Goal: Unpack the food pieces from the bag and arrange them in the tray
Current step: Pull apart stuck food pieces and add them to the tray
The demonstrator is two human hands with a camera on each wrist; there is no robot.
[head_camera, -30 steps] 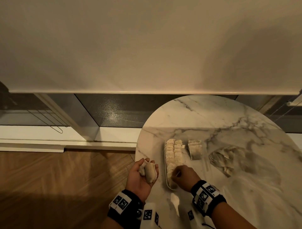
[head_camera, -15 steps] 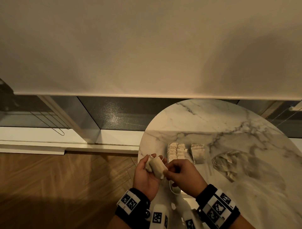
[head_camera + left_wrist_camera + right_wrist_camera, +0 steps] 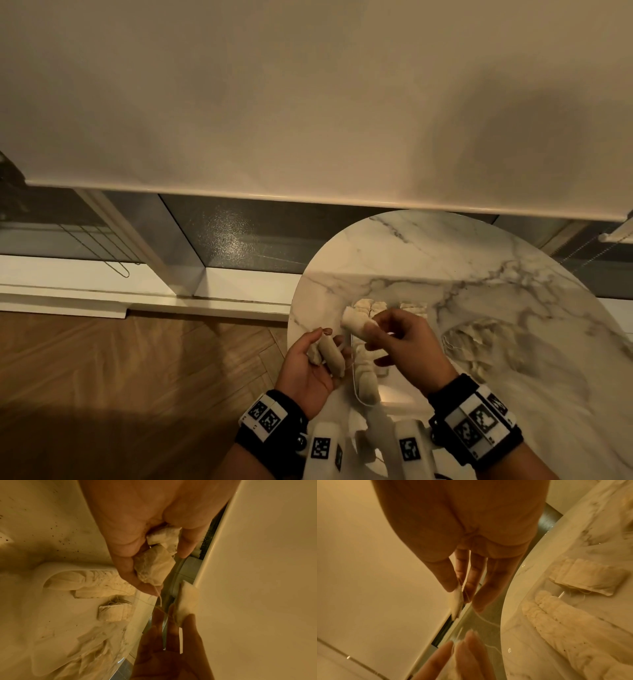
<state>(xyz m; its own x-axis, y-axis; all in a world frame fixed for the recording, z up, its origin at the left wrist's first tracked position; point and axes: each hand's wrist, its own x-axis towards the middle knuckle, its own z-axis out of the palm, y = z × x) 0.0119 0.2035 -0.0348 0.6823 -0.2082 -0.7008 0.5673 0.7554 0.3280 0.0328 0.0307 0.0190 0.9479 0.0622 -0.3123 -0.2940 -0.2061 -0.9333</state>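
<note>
My left hand (image 3: 328, 340) lies palm up at the table's left edge, its fingers curled round two pale, pouch-like food pieces (image 3: 329, 356), which fill the left wrist view (image 3: 154, 566). Just right of it and higher, my right hand (image 3: 371, 325) pinches one more piece (image 3: 355, 321) by its end, above the white tray (image 3: 352, 378). That piece shows edge-on in the right wrist view (image 3: 457, 601). A thin thread runs from it towards the left hand. Two rows of pieces (image 3: 565, 628) fill the tray lengthwise.
A small stack of pieces (image 3: 415, 306) lies on the round marble table (image 3: 445, 253) just right of the tray. The crumpled bag (image 3: 479, 346) sits further right. Wooden floor and a window sill lie beyond the table's left edge.
My right hand left the tray, reached the left hand, took one piece from it and lifted it up and to the right. The left hand keeps the other pieces.
</note>
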